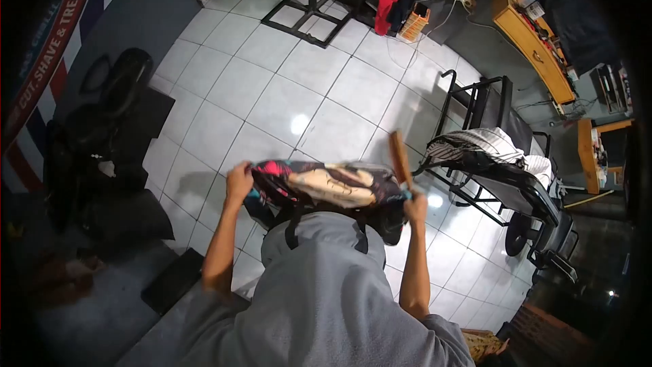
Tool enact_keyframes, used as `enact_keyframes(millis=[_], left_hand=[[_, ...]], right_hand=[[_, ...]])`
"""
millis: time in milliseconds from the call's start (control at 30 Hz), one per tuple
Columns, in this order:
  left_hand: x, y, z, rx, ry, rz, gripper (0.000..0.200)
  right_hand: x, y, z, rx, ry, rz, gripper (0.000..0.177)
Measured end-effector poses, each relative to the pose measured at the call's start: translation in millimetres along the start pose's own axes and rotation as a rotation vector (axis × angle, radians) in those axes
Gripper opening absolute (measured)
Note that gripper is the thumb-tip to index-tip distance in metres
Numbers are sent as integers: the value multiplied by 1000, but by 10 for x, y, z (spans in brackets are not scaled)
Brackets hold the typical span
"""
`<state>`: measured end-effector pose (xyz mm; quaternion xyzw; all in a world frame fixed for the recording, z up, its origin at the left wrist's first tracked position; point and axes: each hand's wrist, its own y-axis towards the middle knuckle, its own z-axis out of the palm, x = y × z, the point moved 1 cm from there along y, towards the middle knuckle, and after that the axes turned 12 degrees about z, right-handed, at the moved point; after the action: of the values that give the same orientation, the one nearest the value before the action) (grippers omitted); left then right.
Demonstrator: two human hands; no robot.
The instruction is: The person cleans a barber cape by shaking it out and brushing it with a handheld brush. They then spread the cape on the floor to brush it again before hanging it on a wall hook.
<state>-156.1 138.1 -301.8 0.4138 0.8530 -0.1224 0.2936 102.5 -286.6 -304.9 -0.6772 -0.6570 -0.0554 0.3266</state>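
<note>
A dark cloth [333,183] with a colourful print, blurred by motion, stretches between my two hands in front of my waist. My left hand [239,182] is closed on its left end. At the other end, my right hand [415,205] grips the cloth's right corner. A flat brown piece that looks like wood [399,158] sticks up from my right hand; its lower end is hidden by the fingers, and its exact kind cannot be told.
To the right stands a black-framed barber chair [506,105] with a striped cloth [492,144] over it. A black metal frame [309,17] lies on the tiled floor [292,105] ahead. An orange basket [414,24] and wooden drawer shelf [533,51] stand further back. Dark seating [112,105] is left.
</note>
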Motion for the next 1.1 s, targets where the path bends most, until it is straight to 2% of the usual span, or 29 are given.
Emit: enact_keyframes(millis=[33, 67, 133, 200, 267, 300, 333, 400, 433, 467, 500, 533, 567, 600, 633, 667, 733, 767, 800, 833, 867, 900, 933, 1000, 1033, 1100], left_hand=[[-132, 201, -131, -55, -56, -16, 27], [-344, 393, -318, -105, -110, -36, 32], [-904, 689, -751, -257, -276, 59, 39], [-1485, 773, -1178, -385, -475, 103, 45], [-1885, 717, -1316, -682, -492, 360, 49], [-1972, 686, -1336, -828, -498, 491, 52], [-1845, 670, -1228, -942, -455, 646, 62], [-1608, 632, -887, -937, -432, 870, 63], [-1393, 518, -755, -773, -122, 693, 61], [-1296, 489, -568, -512, -175, 583, 57], [-1217, 441, -388, -256, -284, 437, 54], [-857, 323, -17, 107, -159, 151, 44], [-317, 108, 442, 458, 15, 96, 35], [-299, -28, 495, 892, -52, -97, 34], [-315, -184, 525, 1005, 62, -1, 34], [-354, -158, 502, 905, -57, -20, 34], [-472, -211, 348, 716, -293, -78, 36], [-516, -150, 316, 565, -425, -210, 41], [-600, -81, 256, 394, -562, -320, 47], [-619, 74, 231, 300, -650, -308, 44], [-610, 209, 226, 169, -703, -216, 41], [-975, 354, -77, 148, -700, -186, 36], [-1098, 441, -135, 41, -760, -84, 32], [-1520, 569, -448, 50, -591, 256, 32], [-1769, 582, -609, 118, -603, 349, 34], [-2233, 578, -819, 189, -688, 520, 38]], right_hand=[[289, -2, -207, -138, 245, -115, 32], [483, 94, -391, -183, 266, -111, 24], [896, 103, -782, -350, 512, -332, 19], [1351, -41, -1069, -485, 928, -470, 19], [1552, -208, -1297, -551, 1106, -572, 19], [1589, -286, -1370, -501, 1211, -685, 20], [1580, -308, -1368, -565, 1220, -744, 23], [1517, -334, -1188, -596, 1189, -772, 25], [1273, -236, -1019, -689, 847, -676, 28], [1043, -218, -793, -620, 630, -545, 34], [778, -140, -557, -490, 448, -413, 40], [725, -261, -402, -311, 251, -249, 39], [491, -204, -154, 43, 42, 17, 35], [323, -264, 87, 128, -82, -59, 31], [-231, -142, 515, 208, -35, -168, 20], [258, -525, 239, 360, -15, -73, 22], [149, -620, 382, 543, 36, -146, 29], [89, -681, 402, 594, 27, -105, 31], [245, -694, 325, 635, 20, -75, 33], [470, -660, 214, 669, 12, -54, 34], [752, -677, 38, 644, 8, -174, 43], [877, -663, -32, 672, 152, -178, 47], [985, -658, -93, 700, 299, -181, 51], [1456, -788, -322, 552, 404, -357, 57], [1645, -844, -396, 473, 453, -445, 61], [1811, -855, -390, 538, 596, -400, 63]])
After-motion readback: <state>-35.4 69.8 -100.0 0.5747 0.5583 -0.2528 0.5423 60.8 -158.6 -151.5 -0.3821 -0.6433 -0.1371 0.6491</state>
